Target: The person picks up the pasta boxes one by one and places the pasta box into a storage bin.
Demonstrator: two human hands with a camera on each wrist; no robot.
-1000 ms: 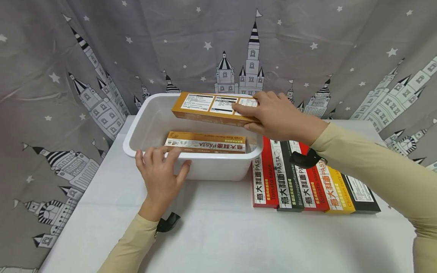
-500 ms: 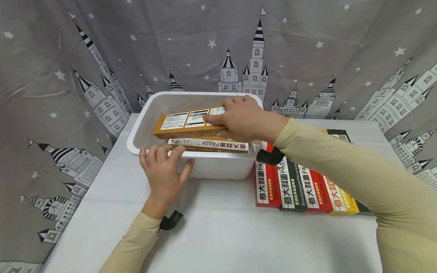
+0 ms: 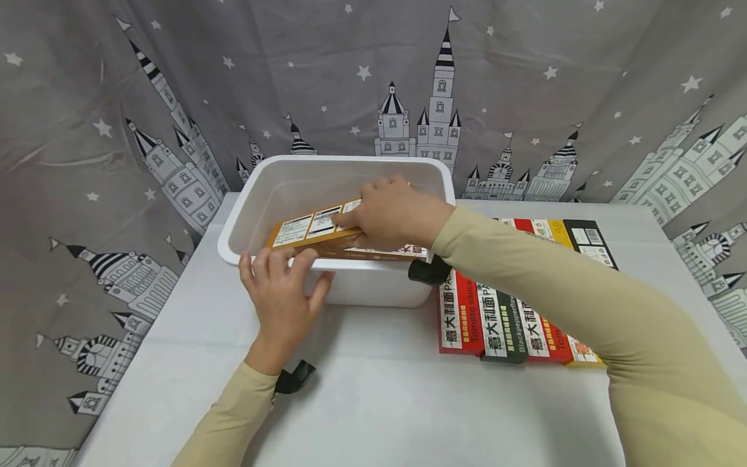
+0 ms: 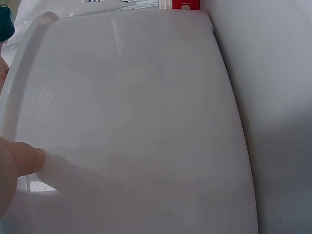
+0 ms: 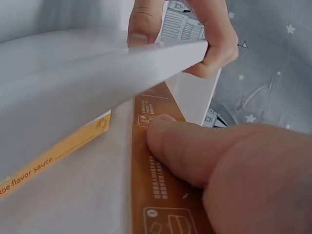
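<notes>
In the head view my right hand grips an orange pasta box inside the white plastic bin. Its printed label panels face up, and it lies at a slant. A second orange pasta box lies along the bin's near wall, partly hidden by the first box and my hand. In the right wrist view my thumb presses the brown side of the held box. My left hand holds the bin's near rim, fingers over the edge and thumb against the outer wall.
Right of the bin several pasta boxes lie side by side on the white table: a red box, a black box, others red, yellow and black. My right sleeve covers part of them. A grey castle-print curtain stands behind.
My right hand has carried the orange pasta box leftward and down, from above the bin's right rim to inside the bin. My left hand stays on the rim.
</notes>
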